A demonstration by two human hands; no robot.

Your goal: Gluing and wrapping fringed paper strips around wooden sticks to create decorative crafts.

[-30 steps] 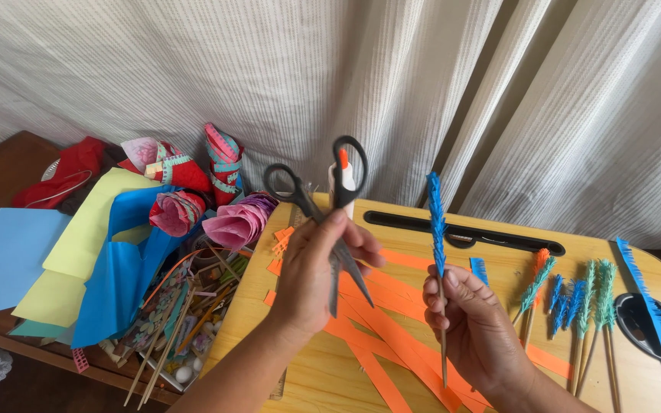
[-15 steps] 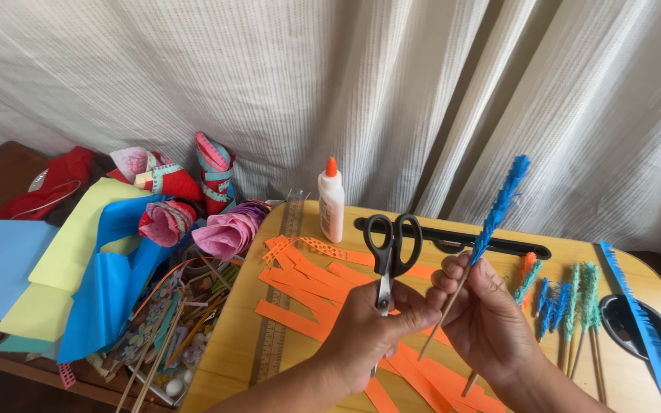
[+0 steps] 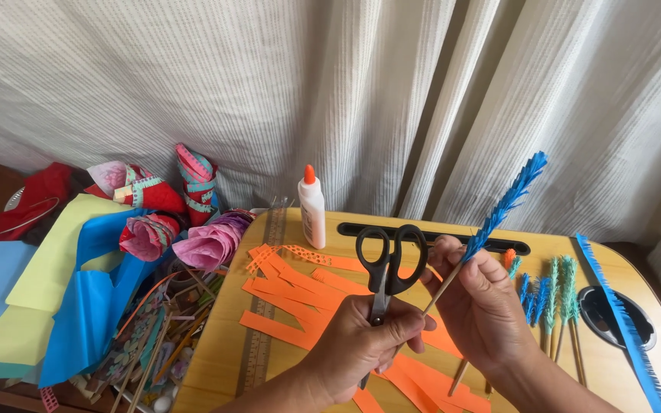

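Scissors [image 3: 389, 264] tipping upright | left hand [image 3: 361, 348] gripping blades, right hand [image 3: 483, 306] pinching blue fringed stick [image 3: 499, 210] | finished sticks [image 3: 556, 287] lying at 3 o'clock, orange strips [image 3: 292, 294] waiting

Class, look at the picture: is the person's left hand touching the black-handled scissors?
Touching. The head view shows the left hand closed around the scissors at the blades, handles pointing up.

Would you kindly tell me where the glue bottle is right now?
The glue bottle stands upright at the tray table's back edge, left of centre, beside the ruler and before the curtain.
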